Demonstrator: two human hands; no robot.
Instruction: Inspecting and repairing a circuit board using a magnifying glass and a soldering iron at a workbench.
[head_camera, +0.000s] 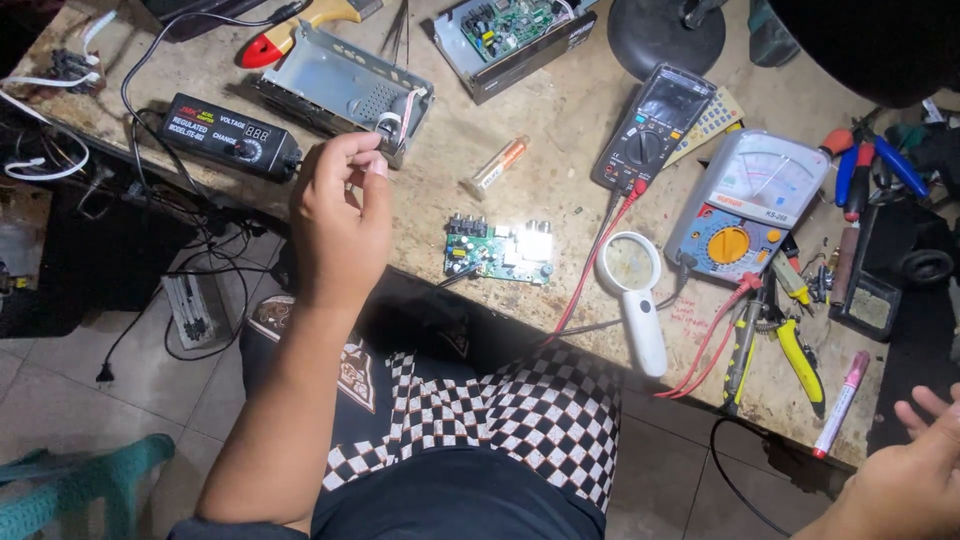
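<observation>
Small white cylindrical part (388, 124) with thin wires, at front corner of open grey metal chassis (345, 85); chassis flat on tabletop (540, 130).

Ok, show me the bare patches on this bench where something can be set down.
One free patch lies between the green circuit board, the small tube and the black multimeter. Another runs along the bench edge under the magnifier, towards the pink marker. The right end around the pliers is crowded, as is the back near the metal chassis.
</observation>
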